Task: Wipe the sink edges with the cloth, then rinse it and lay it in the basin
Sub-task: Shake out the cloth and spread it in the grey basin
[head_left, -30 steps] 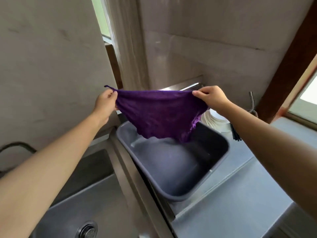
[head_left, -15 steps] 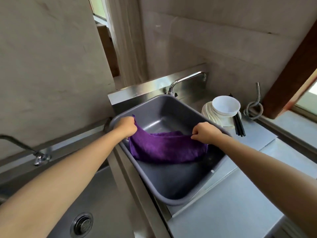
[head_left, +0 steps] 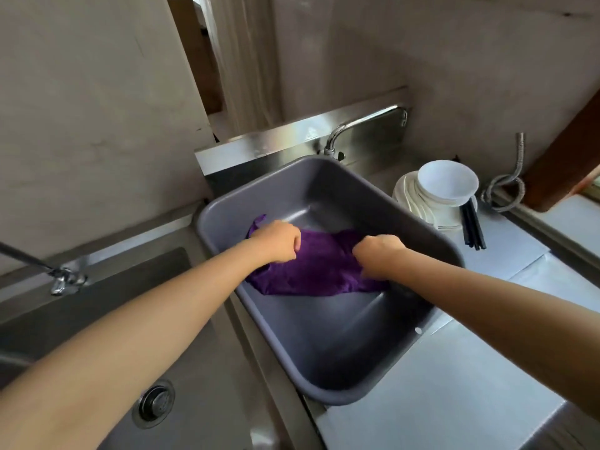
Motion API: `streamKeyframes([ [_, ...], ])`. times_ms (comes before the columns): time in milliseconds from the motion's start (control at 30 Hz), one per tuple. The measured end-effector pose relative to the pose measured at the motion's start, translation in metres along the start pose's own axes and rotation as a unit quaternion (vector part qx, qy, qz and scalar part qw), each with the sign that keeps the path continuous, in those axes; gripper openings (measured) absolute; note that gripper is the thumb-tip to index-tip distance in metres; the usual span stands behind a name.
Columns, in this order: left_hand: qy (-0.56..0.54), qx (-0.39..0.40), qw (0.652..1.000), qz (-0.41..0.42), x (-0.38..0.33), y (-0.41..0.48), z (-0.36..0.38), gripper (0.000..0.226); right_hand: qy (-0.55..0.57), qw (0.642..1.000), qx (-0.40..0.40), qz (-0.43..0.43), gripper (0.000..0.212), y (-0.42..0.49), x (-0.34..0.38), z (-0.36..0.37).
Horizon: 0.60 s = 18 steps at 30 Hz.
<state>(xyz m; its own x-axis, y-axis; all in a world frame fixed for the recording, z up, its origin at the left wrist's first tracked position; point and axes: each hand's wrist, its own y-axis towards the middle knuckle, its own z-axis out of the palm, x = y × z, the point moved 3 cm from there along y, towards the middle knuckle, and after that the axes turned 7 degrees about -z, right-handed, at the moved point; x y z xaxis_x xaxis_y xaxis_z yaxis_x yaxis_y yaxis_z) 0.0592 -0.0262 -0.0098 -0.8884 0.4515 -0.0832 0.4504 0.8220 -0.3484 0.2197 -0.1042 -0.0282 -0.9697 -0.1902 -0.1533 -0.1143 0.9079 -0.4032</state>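
The steel counter (head_left: 454, 384) and the sink (head_left: 113, 287) to its left took up most of the view. The grey basin (head_left: 324, 345) sat between them at an angle, its near corner by the divider. The purple cloth (head_left: 318, 267) lay inside the basin on the floor toward the far left. It was rumpled, and one corner rode up the left wall.

Both hands were down in the basin on the cloth. The left hand (head_left: 279, 240) had its fingers curled into the fabric at the cloth's left, and the right hand (head_left: 378, 254) gripped a bunched fold at its right.

The laying step looked nearly done, with only the release left. The main risk was that the fabric would cling to the fingers as they let go and lift again, or stay heaped instead of spread. Leaning on the rim could also rock the angled basin. A wide sweep of the right arm might clip the stacked white bowls (head_left: 446, 183) or the black chopsticks (head_left: 472, 227) just beyond the rim.
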Motion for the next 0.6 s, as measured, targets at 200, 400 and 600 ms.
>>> streamKeyframes([
  [200,0.091,0.198,0.973,0.070,-0.022,-0.002,0.038,0.048,-0.066,0.993,0.087,-0.037,0.045,0.002,0.001,0.027],
  [400,-0.071,0.106,0.988,0.083,-0.039,-0.003,0.027,0.060,0.071,0.995,0.013,-0.063,0.026,0.002,-0.001,-0.004],
  [600,-0.311,-0.038,0.950,0.000,-0.049,-0.011,0.011,0.036,0.305,0.942,-0.129,-0.053,0.022,-0.008,-0.023,-0.061],
])
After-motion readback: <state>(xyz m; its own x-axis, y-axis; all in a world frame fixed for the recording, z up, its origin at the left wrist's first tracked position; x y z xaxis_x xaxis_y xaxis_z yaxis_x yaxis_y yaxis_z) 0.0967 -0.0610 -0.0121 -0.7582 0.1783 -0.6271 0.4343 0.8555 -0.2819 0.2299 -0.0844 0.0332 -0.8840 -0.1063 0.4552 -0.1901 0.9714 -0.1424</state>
